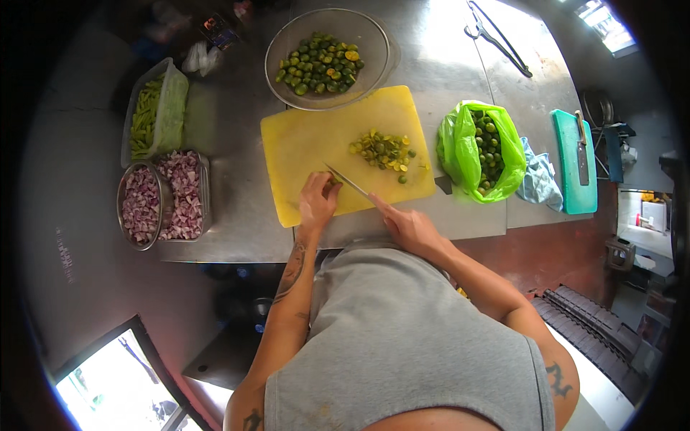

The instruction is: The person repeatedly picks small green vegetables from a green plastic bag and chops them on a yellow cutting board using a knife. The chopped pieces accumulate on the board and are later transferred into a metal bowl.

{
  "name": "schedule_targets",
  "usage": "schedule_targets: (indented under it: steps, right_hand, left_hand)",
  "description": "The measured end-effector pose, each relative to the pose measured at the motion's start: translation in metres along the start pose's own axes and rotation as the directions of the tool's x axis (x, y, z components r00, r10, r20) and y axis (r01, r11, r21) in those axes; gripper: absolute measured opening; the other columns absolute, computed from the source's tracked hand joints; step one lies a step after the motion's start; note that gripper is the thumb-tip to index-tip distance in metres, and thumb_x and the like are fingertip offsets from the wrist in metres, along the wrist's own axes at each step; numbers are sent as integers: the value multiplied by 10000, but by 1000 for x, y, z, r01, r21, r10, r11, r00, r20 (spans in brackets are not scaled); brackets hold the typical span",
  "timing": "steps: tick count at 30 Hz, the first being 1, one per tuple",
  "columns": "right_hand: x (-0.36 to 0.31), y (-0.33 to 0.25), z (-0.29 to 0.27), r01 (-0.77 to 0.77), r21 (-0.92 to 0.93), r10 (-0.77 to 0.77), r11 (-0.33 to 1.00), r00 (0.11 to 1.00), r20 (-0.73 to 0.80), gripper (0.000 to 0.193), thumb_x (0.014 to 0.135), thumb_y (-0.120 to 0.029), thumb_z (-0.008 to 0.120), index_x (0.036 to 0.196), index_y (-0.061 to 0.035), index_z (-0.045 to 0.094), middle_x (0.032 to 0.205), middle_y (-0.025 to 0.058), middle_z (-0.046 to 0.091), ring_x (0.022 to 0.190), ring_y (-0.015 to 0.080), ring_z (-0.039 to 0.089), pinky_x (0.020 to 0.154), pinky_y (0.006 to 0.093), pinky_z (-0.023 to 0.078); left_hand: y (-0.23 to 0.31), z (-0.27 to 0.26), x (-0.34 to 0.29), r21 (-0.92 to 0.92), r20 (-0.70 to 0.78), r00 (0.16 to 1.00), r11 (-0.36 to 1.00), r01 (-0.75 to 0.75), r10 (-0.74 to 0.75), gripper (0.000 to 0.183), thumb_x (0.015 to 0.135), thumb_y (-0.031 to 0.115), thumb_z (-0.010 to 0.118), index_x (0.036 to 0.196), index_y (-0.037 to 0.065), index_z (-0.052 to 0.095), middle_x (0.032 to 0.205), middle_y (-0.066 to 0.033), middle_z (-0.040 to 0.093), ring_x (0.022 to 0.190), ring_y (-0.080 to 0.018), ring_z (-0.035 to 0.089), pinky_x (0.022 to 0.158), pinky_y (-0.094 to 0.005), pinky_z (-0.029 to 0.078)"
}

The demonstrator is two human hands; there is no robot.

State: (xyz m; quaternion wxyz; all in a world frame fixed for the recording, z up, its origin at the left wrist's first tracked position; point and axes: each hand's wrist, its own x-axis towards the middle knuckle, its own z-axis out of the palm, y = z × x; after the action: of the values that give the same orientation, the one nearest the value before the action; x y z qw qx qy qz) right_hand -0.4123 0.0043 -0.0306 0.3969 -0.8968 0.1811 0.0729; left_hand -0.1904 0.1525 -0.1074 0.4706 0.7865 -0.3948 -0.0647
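Currently, left grip (pixel 317 201) pinches a calamansi (pixel 335 182) over the cutting board (pixel 300 144); right grip (pixel 412 229) clasps a knife (pixel 348 180). Probably slippery, calamansi needs side holds.

A stainless-steel table (pixel 233 129) carries a yellow cutting board (pixel 309 140). Left of that board stand a tub of green vegetables (pixel 178 108) and a tub of chopped red onions (pixel 206 197); beyond it, a mesh strainer (pixel 375 61) and, farther right, tongs (pixel 513 57). Rightward lie a lime-green plastic bag (pixel 460 154), light-blue cloth (pixel 539 179) and teal cutting board (pixel 569 190).
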Motion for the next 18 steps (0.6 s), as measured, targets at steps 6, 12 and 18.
schedule_targets:
  steps: [6, 12, 18]
  right_hand:
    - [-4, -7, -8, -22, -95, 20, 995, 999, -28, 738, 1009, -127, 596, 1684, -286, 344, 801, 245, 710, 737, 473, 699, 683, 583, 548]
    - [15, -15, -5, -55, -101, 56, 993, 998, 0, 717, 1005, -126, 588, 1672, -278, 373, 816, 269, 708, 749, 482, 697, 688, 582, 544]
    - [71, -18, 9, -61, -18, 62, 998, 998, 31, 706, 1009, -96, 567, 1668, -281, 395, 1023, 288, 730, 880, 493, 711, 806, 567, 565]
  left_hand:
    - [-6, 2, 12, -64, 6, 1000, 998, -20, 21, 236, 869, 56, 831, 1059, 21, 696, 930, -127, 676, 712, -282, 657, 658, -384, 539]
    - [-10, 1, 10, -83, 36, 999, 996, -15, 18, 236, 895, 38, 800, 1104, 25, 691, 1003, -142, 688, 809, -327, 703, 696, -400, 562]
    - [-10, 2, 11, -83, 5, 999, 995, -53, 54, 246, 891, 32, 796, 1116, 37, 695, 1016, -141, 690, 880, -347, 696, 735, -407, 564]
